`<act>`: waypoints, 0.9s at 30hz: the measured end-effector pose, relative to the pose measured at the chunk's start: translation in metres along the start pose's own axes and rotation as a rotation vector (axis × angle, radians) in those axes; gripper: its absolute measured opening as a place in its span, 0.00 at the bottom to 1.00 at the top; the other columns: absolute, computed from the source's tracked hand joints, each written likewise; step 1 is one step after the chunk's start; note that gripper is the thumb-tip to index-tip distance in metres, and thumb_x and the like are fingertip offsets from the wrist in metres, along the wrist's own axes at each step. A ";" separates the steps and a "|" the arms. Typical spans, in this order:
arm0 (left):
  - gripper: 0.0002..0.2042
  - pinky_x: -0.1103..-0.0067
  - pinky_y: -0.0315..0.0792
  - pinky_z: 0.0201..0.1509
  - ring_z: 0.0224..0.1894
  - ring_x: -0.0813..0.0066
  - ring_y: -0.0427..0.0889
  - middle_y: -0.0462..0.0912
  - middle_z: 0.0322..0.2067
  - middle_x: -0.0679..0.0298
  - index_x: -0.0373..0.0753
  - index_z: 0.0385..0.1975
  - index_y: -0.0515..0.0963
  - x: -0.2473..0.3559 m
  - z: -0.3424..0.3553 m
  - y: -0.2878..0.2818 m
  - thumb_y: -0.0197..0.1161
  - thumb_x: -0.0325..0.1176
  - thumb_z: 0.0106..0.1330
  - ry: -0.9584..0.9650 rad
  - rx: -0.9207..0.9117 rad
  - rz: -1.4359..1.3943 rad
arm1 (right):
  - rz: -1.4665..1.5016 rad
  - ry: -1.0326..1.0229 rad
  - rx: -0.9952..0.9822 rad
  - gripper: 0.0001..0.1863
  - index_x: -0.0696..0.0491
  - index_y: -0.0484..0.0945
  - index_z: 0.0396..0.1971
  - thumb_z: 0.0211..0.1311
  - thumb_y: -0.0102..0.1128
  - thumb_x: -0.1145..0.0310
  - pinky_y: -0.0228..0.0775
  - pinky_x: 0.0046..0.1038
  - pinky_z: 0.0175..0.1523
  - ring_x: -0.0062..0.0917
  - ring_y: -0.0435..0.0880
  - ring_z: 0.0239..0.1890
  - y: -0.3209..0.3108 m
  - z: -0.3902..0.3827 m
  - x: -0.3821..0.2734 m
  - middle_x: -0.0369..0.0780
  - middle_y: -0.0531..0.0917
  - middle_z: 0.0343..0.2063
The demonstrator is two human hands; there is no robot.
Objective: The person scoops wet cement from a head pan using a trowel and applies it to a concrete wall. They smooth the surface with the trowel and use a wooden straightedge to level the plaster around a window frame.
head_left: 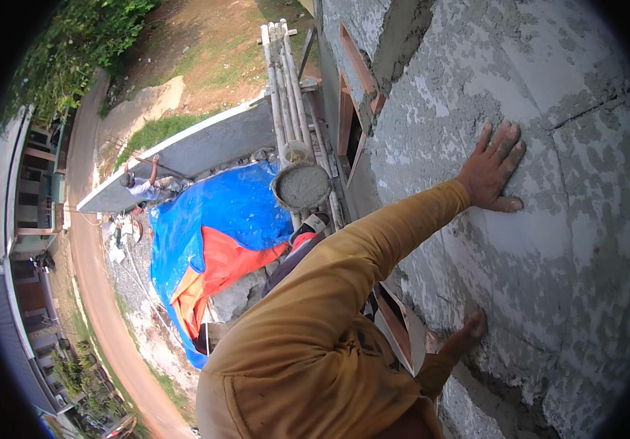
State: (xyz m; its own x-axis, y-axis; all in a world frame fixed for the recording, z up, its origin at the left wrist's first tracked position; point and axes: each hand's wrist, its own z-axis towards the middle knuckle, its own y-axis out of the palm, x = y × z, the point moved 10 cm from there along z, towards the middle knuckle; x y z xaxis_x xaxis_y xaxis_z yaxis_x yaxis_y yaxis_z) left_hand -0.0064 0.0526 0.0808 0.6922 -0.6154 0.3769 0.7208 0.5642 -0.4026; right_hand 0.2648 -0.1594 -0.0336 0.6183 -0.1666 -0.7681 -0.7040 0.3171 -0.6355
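You wear a mustard-brown top [285, 314] with long sleeves [395, 227], a stitched shoulder seam [231, 399] and dark print [370, 350], plus dark trousers [283, 274] and a dark shoe [315, 223].

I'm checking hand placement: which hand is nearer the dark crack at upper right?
Left. The left hand is spread against the wall, left of the dark crack; the right hand is lower down, farther away.

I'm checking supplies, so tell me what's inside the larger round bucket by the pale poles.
Grey, mortar-like mix spreads across the bucket, near its rim. It covers the bottom and anything sunk beneath.
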 end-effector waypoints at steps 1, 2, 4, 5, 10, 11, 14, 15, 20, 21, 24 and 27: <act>0.52 0.46 0.28 0.65 0.68 0.37 0.37 0.35 0.66 0.38 0.37 0.67 0.37 -0.001 -0.001 0.002 0.41 0.73 0.53 -0.001 -0.009 0.007 | -0.003 -0.002 -0.001 0.26 0.65 0.73 0.46 0.64 0.44 0.56 0.64 0.34 0.55 0.36 0.75 0.49 0.003 0.001 0.003 0.49 0.75 0.48; 0.52 0.46 0.28 0.65 0.68 0.38 0.37 0.35 0.66 0.38 0.37 0.67 0.37 -0.003 -0.002 0.000 0.41 0.73 0.53 -0.003 -0.018 0.016 | -0.006 -0.005 -0.004 0.25 0.65 0.74 0.46 0.64 0.45 0.56 0.64 0.34 0.54 0.36 0.75 0.49 0.006 0.001 0.005 0.49 0.75 0.48; 0.51 0.46 0.28 0.66 0.68 0.38 0.36 0.34 0.66 0.38 0.33 0.66 0.37 0.004 0.002 0.000 0.43 0.71 0.55 -0.002 -0.092 -0.012 | 0.089 0.037 0.051 0.24 0.65 0.74 0.45 0.64 0.45 0.57 0.66 0.32 0.53 0.35 0.75 0.49 0.006 -0.003 0.004 0.48 0.75 0.48; 0.51 0.47 0.29 0.66 0.68 0.38 0.36 0.35 0.66 0.38 0.32 0.66 0.38 0.005 0.002 -0.001 0.44 0.70 0.55 -0.007 -0.126 -0.006 | 0.139 0.056 0.062 0.24 0.65 0.74 0.45 0.64 0.45 0.57 0.67 0.32 0.52 0.34 0.76 0.48 0.010 -0.004 0.001 0.48 0.75 0.48; 0.47 0.49 0.30 0.68 0.69 0.45 0.38 0.40 0.65 0.39 0.31 0.64 0.48 0.022 0.006 -0.027 0.53 0.64 0.55 0.024 -0.175 -0.132 | 0.021 0.048 -0.104 0.24 0.65 0.74 0.44 0.65 0.45 0.56 0.71 0.29 0.47 0.32 0.78 0.43 0.060 0.000 -0.062 0.48 0.78 0.42; 0.46 0.49 0.30 0.68 0.69 0.46 0.38 0.41 0.65 0.40 0.32 0.64 0.50 0.019 0.008 -0.037 0.54 0.63 0.55 0.016 -0.195 -0.200 | -0.016 -0.007 -0.160 0.24 0.65 0.74 0.44 0.66 0.45 0.56 0.71 0.29 0.46 0.32 0.79 0.42 0.073 0.007 -0.092 0.48 0.78 0.41; 0.42 0.51 0.32 0.69 0.70 0.50 0.41 0.45 0.66 0.46 0.37 0.63 0.54 0.005 0.004 -0.094 0.57 0.60 0.55 0.086 -0.252 -0.068 | 0.050 -0.288 -0.119 0.24 0.65 0.73 0.44 0.66 0.44 0.56 0.71 0.30 0.45 0.33 0.79 0.38 0.092 0.042 -0.181 0.48 0.79 0.37; 0.40 0.51 0.34 0.69 0.69 0.52 0.43 0.48 0.66 0.48 0.39 0.63 0.56 -0.018 -0.011 -0.107 0.56 0.59 0.56 0.006 -0.267 -0.030 | 0.093 -0.330 -0.129 0.24 0.65 0.73 0.44 0.66 0.44 0.56 0.71 0.30 0.46 0.33 0.79 0.38 0.100 0.046 -0.213 0.48 0.79 0.37; 0.29 0.51 0.45 0.66 0.64 0.57 0.60 0.64 0.59 0.53 0.41 0.56 0.67 -0.179 -0.208 -0.138 0.50 0.55 0.63 -0.693 -0.688 0.084 | 0.071 -0.482 0.000 0.25 0.66 0.73 0.46 0.67 0.42 0.57 0.70 0.32 0.51 0.35 0.78 0.43 0.108 0.064 -0.309 0.49 0.78 0.41; 0.28 0.50 0.49 0.64 0.62 0.57 0.63 0.67 0.57 0.53 0.40 0.55 0.68 -0.208 -0.276 -0.161 0.50 0.56 0.62 -0.860 -0.779 0.214 | 0.076 -0.463 0.012 0.25 0.66 0.70 0.50 0.67 0.42 0.57 0.68 0.33 0.55 0.37 0.75 0.49 0.110 0.070 -0.312 0.50 0.76 0.46; 0.30 0.57 0.56 0.63 0.61 0.58 0.66 0.68 0.58 0.52 0.41 0.57 0.66 -0.237 -0.477 -0.275 0.49 0.58 0.62 -1.585 -0.948 0.335 | 0.150 -0.465 0.070 0.25 0.66 0.66 0.53 0.66 0.43 0.59 0.66 0.34 0.58 0.37 0.73 0.53 0.118 0.078 -0.322 0.52 0.73 0.50; 0.27 0.62 0.63 0.60 0.57 0.54 0.70 0.69 0.56 0.48 0.38 0.55 0.69 -0.184 -0.616 -0.396 0.48 0.52 0.63 -2.236 -0.687 0.486 | 0.153 -0.434 0.140 0.27 0.64 0.65 0.55 0.65 0.45 0.57 0.63 0.32 0.60 0.36 0.73 0.54 0.117 0.082 -0.314 0.50 0.72 0.52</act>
State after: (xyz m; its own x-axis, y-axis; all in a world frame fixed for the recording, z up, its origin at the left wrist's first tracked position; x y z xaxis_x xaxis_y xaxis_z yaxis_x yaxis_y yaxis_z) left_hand -0.4409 -0.3965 -0.3430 0.0481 0.9987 -0.0152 0.7738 -0.0469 -0.6317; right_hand 0.0171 0.0061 0.1397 0.6212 0.2871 -0.7292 -0.7626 0.4357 -0.4782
